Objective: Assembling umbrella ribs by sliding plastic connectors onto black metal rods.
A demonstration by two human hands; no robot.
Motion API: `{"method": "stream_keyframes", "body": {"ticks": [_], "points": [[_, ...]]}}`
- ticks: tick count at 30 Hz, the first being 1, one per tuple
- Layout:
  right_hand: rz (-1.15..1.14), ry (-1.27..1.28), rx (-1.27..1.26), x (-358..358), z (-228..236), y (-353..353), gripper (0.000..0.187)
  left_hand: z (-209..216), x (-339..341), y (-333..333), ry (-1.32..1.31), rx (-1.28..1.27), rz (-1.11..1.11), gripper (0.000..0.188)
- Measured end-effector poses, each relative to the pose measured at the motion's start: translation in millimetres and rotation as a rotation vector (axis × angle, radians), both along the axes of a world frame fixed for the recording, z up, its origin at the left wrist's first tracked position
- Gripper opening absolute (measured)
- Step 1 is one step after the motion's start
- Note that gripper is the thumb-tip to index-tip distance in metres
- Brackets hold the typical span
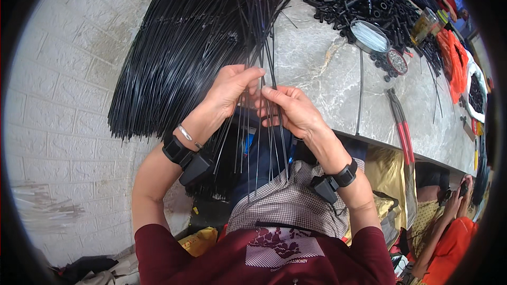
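Left hand: The person's left hand (231, 88), thumb and fingers drawn close together, grips part of a loose cluster of long, thin black rods (262, 47).
Right hand: Just beside it, the right hand (290, 108) pinches more of the cluster between thumb and fingers.
Rods: Held at the bench's near edge, they trail down over a grey-checked cloth (288, 200) on the lap.
Bundle: A dense spread of similar black rods (177, 58) lies to the left.
Bench: The grey, marble-patterned bench (317, 58) carries red-handled metal pliers (401, 126) and, farther back, heaped black tubular pieces (359, 0).
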State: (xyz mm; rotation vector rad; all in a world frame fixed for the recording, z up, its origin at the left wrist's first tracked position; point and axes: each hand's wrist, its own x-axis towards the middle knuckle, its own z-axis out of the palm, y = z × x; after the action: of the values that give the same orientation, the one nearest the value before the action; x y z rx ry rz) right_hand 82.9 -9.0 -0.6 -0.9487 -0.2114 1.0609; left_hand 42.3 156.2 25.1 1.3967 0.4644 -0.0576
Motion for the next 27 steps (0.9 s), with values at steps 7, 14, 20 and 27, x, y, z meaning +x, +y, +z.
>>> {"method": "stream_keyframes", "body": {"ticks": [7,14,20,27], "points": [[-0.003,-0.029,-0.019,3.2,-0.8,0.5,0.021,9.7,0.2,-11.8,0.059,0.066,0.046,0.028],[0.001,-0.001,-0.012,1.8,-0.5,2.0,0.022,3.8,-0.3,-2.9,0.017,0.011,0.051,0.024],[0.008,0.043,0.020,2.6,-5.3,3.3,0.027,5.1,-0.5,-5.7,0.024,-0.019,0.056,0.020],[-0.009,-0.014,-0.028,3.7,-2.5,4.6,0.027,6.5,-1.9,-4.5,0.029,-0.029,0.052,0.018]]}}
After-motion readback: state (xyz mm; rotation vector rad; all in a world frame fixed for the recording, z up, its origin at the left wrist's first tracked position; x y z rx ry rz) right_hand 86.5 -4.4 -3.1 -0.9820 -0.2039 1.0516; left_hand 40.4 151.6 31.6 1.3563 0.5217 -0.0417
